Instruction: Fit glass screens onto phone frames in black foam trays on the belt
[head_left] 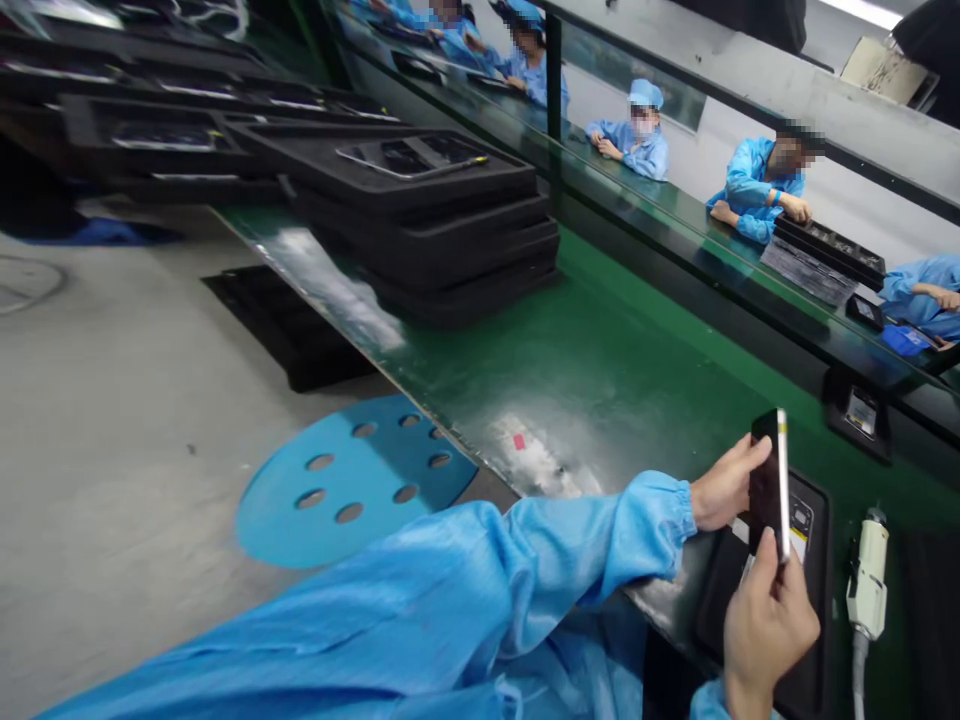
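**Phone held on edge between both your hands**

You have the phone (770,480) upright, its thin metal edge turned toward you, so the dark face can be looked over from the side. Your left hand (726,487) grips it from the far-left side, fingers wrapped round the back; your right hand (766,620) comes up from below, thumb and fingers pinching its lower end. Neither hand is spread; both are closed on the device, which probably keeps fingertips off the glass.

Directly beneath your hands lies a black fixture tray (811,560), near enough to set the phone into. Just right of your right hand a pale handheld tool (868,575) hangs on its cable. Well beyond your left hand, up the green belt (615,370), stands a stack of black trays (435,220). Across the belt, other people in blue coats work at their own stations.
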